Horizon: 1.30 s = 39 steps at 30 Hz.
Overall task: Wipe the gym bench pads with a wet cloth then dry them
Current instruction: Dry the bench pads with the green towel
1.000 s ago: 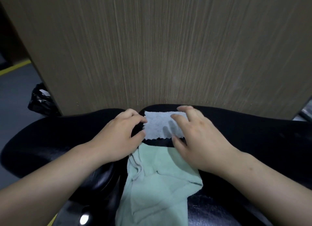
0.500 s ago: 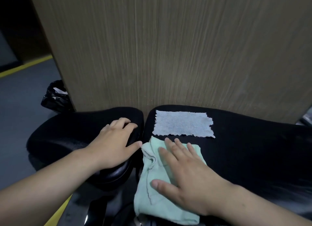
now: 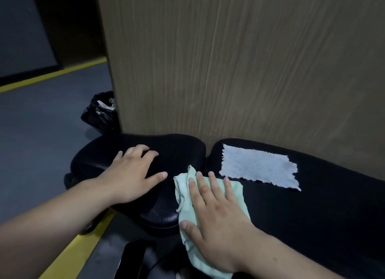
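Right hand (image 3: 216,218) flat, fingers spread, palm down on a soft, crumpled mint-green cloth (image 3: 235,192) over the near edge of the long black bench pad (image 3: 325,212), gripping nothing. Left hand (image 3: 133,174) likewise open and splayed, resting on the rounded, glossy leather-like seat pad (image 3: 162,214) beside it. Farther back on the long pad, flat and ragged-edged, a pale fibrous paper towel (image 3: 258,168), close to a wood-grain panel (image 3: 239,60).

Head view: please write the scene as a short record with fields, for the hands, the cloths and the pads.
left hand: flat on the small bench pad, fingers spread
right hand: pressing flat on the green cloth
green cloth: at the gap between pads, partly hanging off
paper towel: lies untouched on the long bench pad
behind: wooden panel
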Each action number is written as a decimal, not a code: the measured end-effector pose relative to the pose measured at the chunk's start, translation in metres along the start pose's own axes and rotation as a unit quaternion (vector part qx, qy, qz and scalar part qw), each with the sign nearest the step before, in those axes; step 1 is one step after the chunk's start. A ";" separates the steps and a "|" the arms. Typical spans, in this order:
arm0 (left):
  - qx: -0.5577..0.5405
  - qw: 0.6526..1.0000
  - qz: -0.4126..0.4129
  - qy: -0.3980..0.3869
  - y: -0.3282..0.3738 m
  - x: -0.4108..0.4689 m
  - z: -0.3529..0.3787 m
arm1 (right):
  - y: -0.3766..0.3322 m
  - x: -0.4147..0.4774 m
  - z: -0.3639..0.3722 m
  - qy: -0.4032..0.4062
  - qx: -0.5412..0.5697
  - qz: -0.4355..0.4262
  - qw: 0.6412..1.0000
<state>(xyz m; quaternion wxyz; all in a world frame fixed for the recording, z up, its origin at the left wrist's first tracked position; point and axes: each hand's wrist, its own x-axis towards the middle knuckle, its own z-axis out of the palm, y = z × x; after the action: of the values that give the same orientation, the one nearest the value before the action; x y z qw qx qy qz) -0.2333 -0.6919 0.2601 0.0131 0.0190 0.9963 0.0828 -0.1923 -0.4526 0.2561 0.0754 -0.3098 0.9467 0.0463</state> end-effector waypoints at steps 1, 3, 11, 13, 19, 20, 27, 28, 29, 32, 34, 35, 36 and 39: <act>-0.001 1.000 -0.005 -0.001 -0.004 0.000 -0.001 | -0.003 0.006 -0.001 0.000 0.002 -0.003 1.000; -0.005 1.000 -0.012 0.001 -0.012 -0.001 -0.002 | -0.007 0.018 -0.002 -0.001 0.007 -0.011 1.000; -0.009 0.999 -0.034 0.015 -0.033 0.000 -0.005 | -0.003 0.073 -0.006 0.038 0.067 -0.061 0.995; -0.010 0.999 -0.043 0.013 -0.038 0.001 -0.005 | -0.001 0.088 -0.008 0.042 0.076 -0.060 0.994; -0.014 0.997 -0.067 0.020 -0.056 0.003 -0.007 | 0.007 0.130 -0.019 0.037 0.094 -0.021 0.995; -0.016 0.997 -0.071 0.020 -0.059 0.003 -0.007 | 0.009 0.138 -0.022 0.035 0.096 -0.014 0.995; -0.029 0.997 -0.070 0.025 -0.069 0.002 -0.003 | 0.022 0.188 -0.035 0.022 0.101 0.053 0.993; -0.029 0.997 -0.069 0.025 -0.069 0.001 -0.003 | 0.022 0.191 -0.035 0.021 0.097 0.061 0.993; -0.028 0.997 -0.070 0.025 -0.069 0.002 -0.003 | 0.022 0.193 -0.035 0.018 0.093 0.067 0.993; -0.025 0.997 -0.073 0.018 -0.069 0.003 -0.004 | 0.020 0.189 -0.033 0.017 0.091 0.077 0.993; -0.025 0.997 -0.074 0.012 -0.069 0.003 -0.004 | 0.016 0.183 -0.031 0.020 0.099 0.084 0.991; -0.025 0.997 -0.072 0.011 -0.069 0.005 -0.004 | 0.015 0.180 -0.030 0.022 0.102 0.088 0.991; -0.028 0.997 -0.072 0.011 -0.069 0.002 -0.004 | 0.011 0.174 -0.030 0.025 0.105 0.087 0.990; -0.031 0.997 -0.065 0.014 -0.071 0.001 -0.001 | 0.004 0.155 -0.026 0.023 0.135 0.067 0.988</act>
<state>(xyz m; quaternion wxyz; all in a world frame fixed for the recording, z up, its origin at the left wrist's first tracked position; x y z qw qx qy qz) -0.2369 -0.7622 0.2493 0.0052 -0.0477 0.9925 0.1124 -0.3207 -0.5426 0.2551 0.0912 -0.2340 0.9643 -0.0838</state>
